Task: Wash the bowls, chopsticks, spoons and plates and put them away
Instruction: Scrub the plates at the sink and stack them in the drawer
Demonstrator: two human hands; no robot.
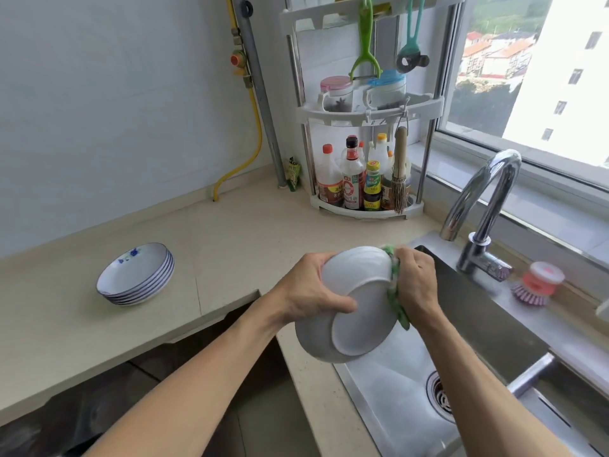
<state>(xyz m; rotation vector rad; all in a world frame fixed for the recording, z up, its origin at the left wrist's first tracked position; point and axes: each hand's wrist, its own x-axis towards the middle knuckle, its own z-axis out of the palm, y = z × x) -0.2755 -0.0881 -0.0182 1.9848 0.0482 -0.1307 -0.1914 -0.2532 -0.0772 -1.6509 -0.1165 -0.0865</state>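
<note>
White bowl [349,311], tilted over the sink [395,384]; our left hand [306,291] grips its rim, right hand [415,285] presses a green cloth [395,301] on it. Plates [138,275] stacked far left on the table [230,232].

I see a beige countertop [230,232] meeting a pale wall [115,94] w/ a yellow pipe [255,107] running down it. Corner rack [362,110] stands at the counter's back corner; bright daylight thru window [514,61] on the right, bldgs outside.
</note>
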